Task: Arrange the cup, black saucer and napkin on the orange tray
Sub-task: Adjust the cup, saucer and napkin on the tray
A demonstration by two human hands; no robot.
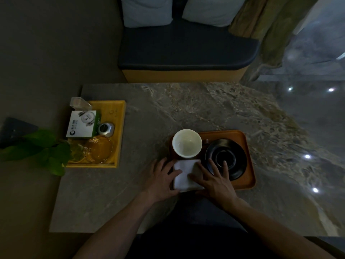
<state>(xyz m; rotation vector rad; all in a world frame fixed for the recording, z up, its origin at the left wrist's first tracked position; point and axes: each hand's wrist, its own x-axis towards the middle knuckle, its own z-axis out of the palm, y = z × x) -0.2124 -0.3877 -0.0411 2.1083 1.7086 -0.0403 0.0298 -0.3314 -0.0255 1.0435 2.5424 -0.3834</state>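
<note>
An orange tray (240,136) lies on the stone table in front of me. A white empty cup (187,143) stands upright at the tray's far left corner. The black saucer (233,152) rests on the tray's right half. A folded white napkin (183,176) lies on the tray's near left part, just below the cup. My left hand (161,179) lies flat with spread fingers on the napkin's left edge. My right hand (214,181) presses flat on its right side, fingertips reaching the saucer's rim. Neither hand grips anything.
A yellow wooden tray (119,131) at the table's left holds a white-green box (82,124), a small clock (106,129) and glass dishes (99,148). Green leaves (43,148) overhang the left edge. A cushioned bench (186,53) stands beyond the table.
</note>
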